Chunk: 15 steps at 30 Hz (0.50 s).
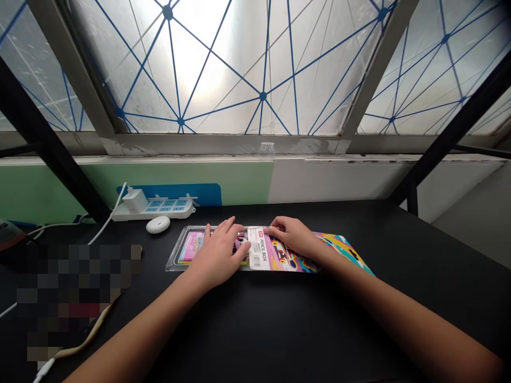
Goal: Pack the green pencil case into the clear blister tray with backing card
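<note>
A pencil box (275, 258) in a clear plastic blister pack (175, 255) is lying flat at lower centre of the frame, with a white card (257, 248) printed "PENCIL BOX" standing across its middle. The left hand (217, 254) is spreading its fingers over the pack, and the right hand (289, 236) is curling over the card's top edge; whether either is actually gripping is hard to tell from this view. The black tabletop (419, 250) is carrying a white power strip (154, 209) with a charger (134, 201) plugged in at left of centre, and a white oval object (157, 224) is lying just below it.
</note>
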### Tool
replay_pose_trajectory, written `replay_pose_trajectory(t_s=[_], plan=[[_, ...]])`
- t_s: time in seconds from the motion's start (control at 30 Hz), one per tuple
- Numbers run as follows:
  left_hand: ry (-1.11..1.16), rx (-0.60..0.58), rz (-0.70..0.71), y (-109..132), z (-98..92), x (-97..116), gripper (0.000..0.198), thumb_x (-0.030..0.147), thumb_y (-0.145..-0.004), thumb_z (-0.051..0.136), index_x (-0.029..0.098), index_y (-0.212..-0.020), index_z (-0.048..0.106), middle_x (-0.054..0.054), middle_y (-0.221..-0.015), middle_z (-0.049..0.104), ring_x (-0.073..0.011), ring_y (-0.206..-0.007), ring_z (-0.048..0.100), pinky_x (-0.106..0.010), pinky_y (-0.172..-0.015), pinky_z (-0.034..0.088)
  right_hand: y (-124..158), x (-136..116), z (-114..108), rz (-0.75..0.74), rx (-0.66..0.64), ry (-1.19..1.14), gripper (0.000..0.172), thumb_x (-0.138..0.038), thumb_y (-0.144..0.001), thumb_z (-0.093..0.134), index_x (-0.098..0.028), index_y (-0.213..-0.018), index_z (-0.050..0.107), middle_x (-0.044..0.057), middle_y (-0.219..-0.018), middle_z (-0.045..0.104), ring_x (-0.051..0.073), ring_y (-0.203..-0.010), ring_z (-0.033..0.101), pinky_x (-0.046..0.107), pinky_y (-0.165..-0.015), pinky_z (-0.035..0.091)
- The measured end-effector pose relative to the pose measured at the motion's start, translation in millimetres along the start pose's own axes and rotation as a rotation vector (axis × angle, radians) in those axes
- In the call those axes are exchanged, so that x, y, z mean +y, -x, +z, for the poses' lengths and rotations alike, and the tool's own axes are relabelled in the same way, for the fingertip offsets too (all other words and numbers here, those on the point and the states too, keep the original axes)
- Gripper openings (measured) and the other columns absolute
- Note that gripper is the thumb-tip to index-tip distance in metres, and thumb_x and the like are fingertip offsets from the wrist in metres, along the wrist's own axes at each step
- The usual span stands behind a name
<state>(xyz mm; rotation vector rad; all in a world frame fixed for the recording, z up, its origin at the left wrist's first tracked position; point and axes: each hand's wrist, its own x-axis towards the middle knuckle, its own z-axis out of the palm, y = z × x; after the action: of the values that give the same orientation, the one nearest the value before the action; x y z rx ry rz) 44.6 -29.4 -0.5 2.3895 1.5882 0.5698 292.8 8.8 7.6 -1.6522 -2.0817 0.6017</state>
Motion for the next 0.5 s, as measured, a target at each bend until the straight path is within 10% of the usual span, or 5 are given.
replay_pose_trajectory(t_s=[0.2, 0.5], plan=[[0.531, 0.144, -0.089, -0.8, -13.0, 12.0, 0.028, 0.045, -0.092, 0.050, 0.027, -0.106, 0.065, -0.006, -0.141, 0.058, -0.0296, -0.128, 0.055, -0.050, -0.111, 0.036, -1.9, 6.8, -8.3, -0.013, -0.056, 0.072, 0.041, -0.062, -0.083, 0.060, -0.022, -0.082, 0.066, 0.004, -0.079, 0.069, 0.019, -0.067, 0.059, 0.029, -0.056, 0.039], [1.048, 0.474, -0.340, -30.8, -16.1, -53.1, 0.035, 0.052, -0.086, 0.053, 0.019, -0.087, 0.064, -0.011, -0.112, 0.074, -0.0274, -0.108, 0.067, -0.042, -0.097, 0.047, -5.2, 37.7, -52.4, -0.026, -0.404, -0.073, 0.053, -0.064, -0.074, 0.071, -0.020, -0.103, 0.068, 0.005, -0.098, 0.072, 0.023, -0.087, 0.065, 0.028, -0.068, 0.047]])
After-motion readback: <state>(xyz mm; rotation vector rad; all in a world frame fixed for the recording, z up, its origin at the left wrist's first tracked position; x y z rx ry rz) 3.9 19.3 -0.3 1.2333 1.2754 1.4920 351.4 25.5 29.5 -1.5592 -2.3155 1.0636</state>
